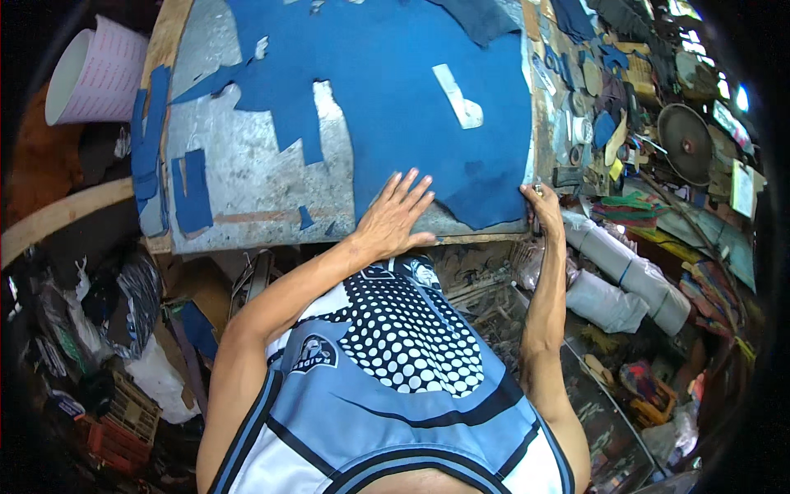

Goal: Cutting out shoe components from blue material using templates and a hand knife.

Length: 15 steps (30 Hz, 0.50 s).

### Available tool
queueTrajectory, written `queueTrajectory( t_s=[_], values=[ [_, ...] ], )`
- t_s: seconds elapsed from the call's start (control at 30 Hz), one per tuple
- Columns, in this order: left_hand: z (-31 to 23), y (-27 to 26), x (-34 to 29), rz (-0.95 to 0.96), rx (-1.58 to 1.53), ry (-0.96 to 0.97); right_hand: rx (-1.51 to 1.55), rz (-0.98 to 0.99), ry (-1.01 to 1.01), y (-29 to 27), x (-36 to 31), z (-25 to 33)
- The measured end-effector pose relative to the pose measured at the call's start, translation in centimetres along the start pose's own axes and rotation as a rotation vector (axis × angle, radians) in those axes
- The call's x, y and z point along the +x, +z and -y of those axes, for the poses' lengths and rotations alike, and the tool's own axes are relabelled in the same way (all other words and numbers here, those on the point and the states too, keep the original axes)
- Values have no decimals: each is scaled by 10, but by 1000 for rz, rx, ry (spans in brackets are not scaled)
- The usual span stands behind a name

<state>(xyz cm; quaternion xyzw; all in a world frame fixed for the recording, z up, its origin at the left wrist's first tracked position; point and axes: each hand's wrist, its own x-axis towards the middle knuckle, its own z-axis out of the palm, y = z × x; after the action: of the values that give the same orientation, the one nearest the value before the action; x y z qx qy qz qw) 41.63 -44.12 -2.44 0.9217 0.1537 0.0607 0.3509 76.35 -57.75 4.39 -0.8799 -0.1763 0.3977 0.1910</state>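
Sheet, blue, ragged-edged (395,107): head view, flat on metal-topped worktop (255,181), offcuts (194,214) to its left. Left hand (393,212): fingers spread apart, laid over sheet's near edge. Right hand (543,206): fingers curled at worktop's near right corner; cannot tell whether clamped on anything. Step in hand, as judged: steadying or smoothing sheet. Next move probably calls for flat, even pressure, without creasing.

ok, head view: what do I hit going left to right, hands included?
White cylinder → notched blue scrap → left hand → white cutout → right hand → round metal disc.
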Motion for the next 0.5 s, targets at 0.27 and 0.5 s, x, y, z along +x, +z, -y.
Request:
queueTrajectory(
  t_s=[0.27, 0.5],
  values=[
    [0, -62, -60, -135, 185, -384, -190, -602, -137, -71, 115, -32],
    [-35, -62, -52, -279, -138, -695, -279, -839, 63, -183, 226, -52]
  ],
)
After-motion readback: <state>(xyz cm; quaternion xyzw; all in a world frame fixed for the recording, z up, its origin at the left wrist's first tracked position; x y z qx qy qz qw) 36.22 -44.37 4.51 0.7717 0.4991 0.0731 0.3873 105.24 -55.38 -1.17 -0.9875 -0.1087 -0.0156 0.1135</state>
